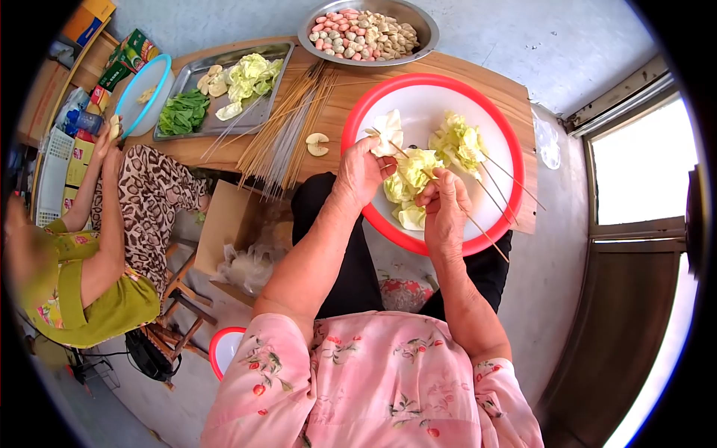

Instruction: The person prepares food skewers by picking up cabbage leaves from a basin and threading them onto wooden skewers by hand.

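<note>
Slightly curled above the basin, the left hand pinches a leaf and the right hand a skewer.

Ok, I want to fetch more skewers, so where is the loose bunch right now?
In the head view, the loose skewers lie fanned out left of centre on the wooden table, between the metal tray and the red-rimmed basin.

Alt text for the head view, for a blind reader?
A person's left hand holds a cabbage leaf at a skewer in their right hand, over a red-rimmed basin. Loose skewers, a vegetable tray and another person are at left.
</note>
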{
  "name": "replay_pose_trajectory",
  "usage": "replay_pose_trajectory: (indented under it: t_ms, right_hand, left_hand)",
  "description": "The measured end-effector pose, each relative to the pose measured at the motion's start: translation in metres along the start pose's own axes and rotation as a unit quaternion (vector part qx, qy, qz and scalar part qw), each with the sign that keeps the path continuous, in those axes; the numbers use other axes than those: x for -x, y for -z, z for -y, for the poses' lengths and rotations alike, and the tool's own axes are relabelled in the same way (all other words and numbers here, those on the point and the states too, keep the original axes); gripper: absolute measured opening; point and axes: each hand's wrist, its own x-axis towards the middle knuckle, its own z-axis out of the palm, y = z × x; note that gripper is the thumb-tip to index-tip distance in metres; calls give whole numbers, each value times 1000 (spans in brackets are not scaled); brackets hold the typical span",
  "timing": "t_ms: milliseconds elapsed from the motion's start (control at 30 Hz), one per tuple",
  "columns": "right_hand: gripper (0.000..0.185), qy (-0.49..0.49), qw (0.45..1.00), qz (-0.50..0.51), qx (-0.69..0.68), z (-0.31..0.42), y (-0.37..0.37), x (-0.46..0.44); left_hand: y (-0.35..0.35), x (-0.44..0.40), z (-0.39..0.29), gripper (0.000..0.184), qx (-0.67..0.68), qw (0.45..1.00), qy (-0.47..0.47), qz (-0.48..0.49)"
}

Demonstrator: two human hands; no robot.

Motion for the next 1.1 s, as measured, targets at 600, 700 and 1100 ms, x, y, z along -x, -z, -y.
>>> replay_pose_trajectory:
  t_ms: [600, 700, 1100]
  right_hand:
    - [10, -3, 998, -53, 28, 8, 9, 6]
    - [10, -2, 998, -62, 23, 7, 8, 6]
    - [12, -9, 998, -57, 8, 3, -1, 1]
  left_hand:
    - [-6, 4, 0, 27, -34, 999, -5, -1]
    - [-7, 4, 0, 26, -37, 999, 2, 5]
    - [-8, 7, 5, 26, -99, 995, -7, 32]
